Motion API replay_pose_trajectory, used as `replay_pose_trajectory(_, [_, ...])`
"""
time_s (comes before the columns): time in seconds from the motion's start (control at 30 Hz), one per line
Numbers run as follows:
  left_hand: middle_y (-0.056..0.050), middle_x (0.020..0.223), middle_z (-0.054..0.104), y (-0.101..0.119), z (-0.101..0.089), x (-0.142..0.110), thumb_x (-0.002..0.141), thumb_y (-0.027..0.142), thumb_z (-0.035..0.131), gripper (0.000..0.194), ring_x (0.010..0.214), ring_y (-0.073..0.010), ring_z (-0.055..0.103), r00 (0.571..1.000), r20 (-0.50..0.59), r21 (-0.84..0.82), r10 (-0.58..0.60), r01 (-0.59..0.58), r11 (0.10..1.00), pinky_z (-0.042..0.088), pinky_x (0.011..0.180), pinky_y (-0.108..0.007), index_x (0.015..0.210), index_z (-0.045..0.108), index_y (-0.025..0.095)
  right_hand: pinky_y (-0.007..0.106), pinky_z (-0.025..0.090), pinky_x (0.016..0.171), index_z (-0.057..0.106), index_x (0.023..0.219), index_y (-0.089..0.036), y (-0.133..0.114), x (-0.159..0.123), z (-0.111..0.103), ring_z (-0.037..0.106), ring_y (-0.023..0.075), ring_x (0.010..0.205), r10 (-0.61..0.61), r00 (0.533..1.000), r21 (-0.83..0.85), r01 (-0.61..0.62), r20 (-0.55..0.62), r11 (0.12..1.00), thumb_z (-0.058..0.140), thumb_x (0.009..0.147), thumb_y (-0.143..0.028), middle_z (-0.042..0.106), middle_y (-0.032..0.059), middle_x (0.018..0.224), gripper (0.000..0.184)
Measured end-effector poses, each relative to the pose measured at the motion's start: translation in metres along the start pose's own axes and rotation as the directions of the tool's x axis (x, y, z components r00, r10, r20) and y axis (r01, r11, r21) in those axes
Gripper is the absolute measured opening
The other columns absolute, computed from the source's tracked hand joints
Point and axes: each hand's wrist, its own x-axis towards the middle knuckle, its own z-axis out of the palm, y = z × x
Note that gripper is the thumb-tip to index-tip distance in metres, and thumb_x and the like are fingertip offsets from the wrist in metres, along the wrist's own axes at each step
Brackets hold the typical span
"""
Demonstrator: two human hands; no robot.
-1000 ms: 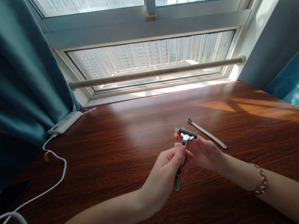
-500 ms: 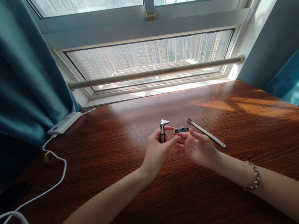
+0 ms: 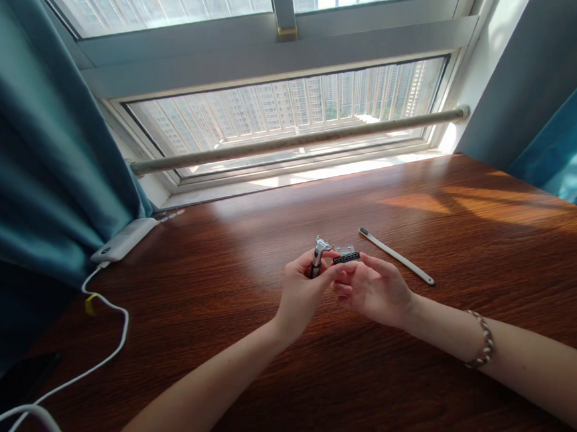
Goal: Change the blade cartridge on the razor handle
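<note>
My left hand (image 3: 302, 291) is closed around a silver and black razor handle (image 3: 316, 257), its metal head end pointing up. My right hand (image 3: 377, 289) turns palm up, pinching a small black razor cartridge (image 3: 346, 258) at its right end. The left fingertips reach the cartridge's left end. Just behind the cartridge shows a clear plastic piece (image 3: 344, 248); whether it is joined to it I cannot tell. The handle and cartridge are close together, and fingers partly cover both. A white toothbrush (image 3: 396, 256) with dark bristles lies on the table beyond my right hand.
The brown wooden table (image 3: 262, 391) runs up to the window. At its left lies a white power-bank-like device (image 3: 125, 240) with a white cable (image 3: 126, 322) trailing toward me. A blue curtain (image 3: 36, 129) hangs on the left. A pale rail (image 3: 292, 141) crosses the window.
The razor handle has tilted to the right. The black cartridge has turned and moved slightly down and left, bringing the clear plastic piece into clearer view behind it. Both hands keep their holds.
</note>
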Motion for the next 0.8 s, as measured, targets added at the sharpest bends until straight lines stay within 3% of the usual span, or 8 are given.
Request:
replay_pose_trajectory(0.13, [0.005, 0.054, 0.04, -0.002, -0.001, 0.001, 0.069, 0.031, 0.065, 0.022, 0.052, -0.0067, 0.034, 1.0, -0.009, 0.045, 0.029, -0.028, 0.999, 0.028, 0.051, -0.02, 0.081, 0.064, 0.013, 0.025, 0.034, 0.062, 0.058, 0.094, -0.012, -0.001, 0.0, 0.0, 0.044, 0.0126, 0.066, 0.001, 1.0, 0.043, -0.001, 0.018, 0.999, 0.054, 0.075, -0.035, 0.052, 0.0019, 0.075, 0.03])
replay_pose_trajectory(0.33, [-0.001, 0.067, 0.058, 0.002, -0.001, 0.001, 0.068, 0.03, 0.066, 0.021, 0.061, -0.0106, 0.047, 1.0, -0.012, 0.026, 0.016, -0.015, 1.0, 0.038, 0.06, -0.022, 0.078, 0.065, 0.012, 0.025, 0.034, 0.062, 0.057, 0.095, -0.013, 0.0, 0.001, -0.002, 0.043, 0.0117, 0.066, -0.008, 0.999, 0.014, 0.008, 0.031, 1.0, 0.059, 0.072, -0.034, 0.053, 0.0006, 0.075, 0.031])
replay_pose_trajectory(0.43, [0.0, 0.062, 0.055, 0.006, -0.001, 0.001, 0.068, 0.031, 0.066, 0.023, 0.055, -0.0088, 0.044, 1.0, 0.013, -0.004, -0.029, 0.029, 1.0, 0.036, 0.054, -0.021, 0.08, 0.065, 0.011, 0.025, 0.035, 0.062, 0.057, 0.097, -0.015, -0.001, 0.001, -0.002, 0.043, 0.0116, 0.066, -0.022, 0.999, 0.002, 0.021, 0.035, 1.0, 0.061, 0.069, -0.032, 0.053, 0.0, 0.075, 0.033])
replay_pose_trajectory(0.57, [0.005, 0.056, 0.044, 0.011, 0.0, -0.002, 0.069, 0.036, 0.065, 0.039, 0.046, -0.0055, 0.035, 0.993, 0.033, -0.101, -0.114, 0.117, 0.988, 0.028, 0.045, -0.019, 0.1, 0.059, 0.013, 0.025, 0.037, 0.064, 0.059, 0.092, -0.015, -0.008, 0.003, -0.005, 0.043, 0.0109, 0.065, -0.077, 0.995, -0.058, 0.08, 0.056, 0.995, 0.063, 0.068, -0.032, 0.052, 0.0, 0.077, 0.03])
replay_pose_trajectory(0.67, [0.006, 0.052, 0.038, 0.014, 0.003, -0.008, 0.076, 0.046, 0.054, 0.039, 0.043, -0.0051, 0.029, 0.983, 0.118, -0.213, -0.141, 0.164, 0.963, 0.023, 0.043, -0.019, 0.096, 0.057, 0.013, 0.027, 0.039, 0.066, 0.06, 0.093, -0.019, -0.018, 0.006, -0.008, 0.044, 0.0117, 0.066, -0.146, 0.988, -0.148, 0.152, 0.046, 0.977, 0.061, 0.068, -0.034, 0.056, 0.0013, 0.085, 0.029])
replay_pose_trajectory(0.8, [0.005, 0.049, 0.035, 0.018, 0.008, -0.019, 0.08, 0.056, 0.038, 0.048, 0.043, -0.0059, 0.028, 0.935, 0.29, -0.277, -0.203, 0.286, 0.917, 0.02, 0.042, -0.02, 0.08, 0.058, 0.012, 0.03, 0.042, 0.064, 0.06, 0.095, -0.027, -0.024, 0.007, -0.009, 0.051, 0.0148, 0.071, -0.229, 0.969, -0.235, 0.244, 0.09, 0.941, 0.063, 0.067, -0.034, 0.058, 0.0005, 0.101, 0.029])
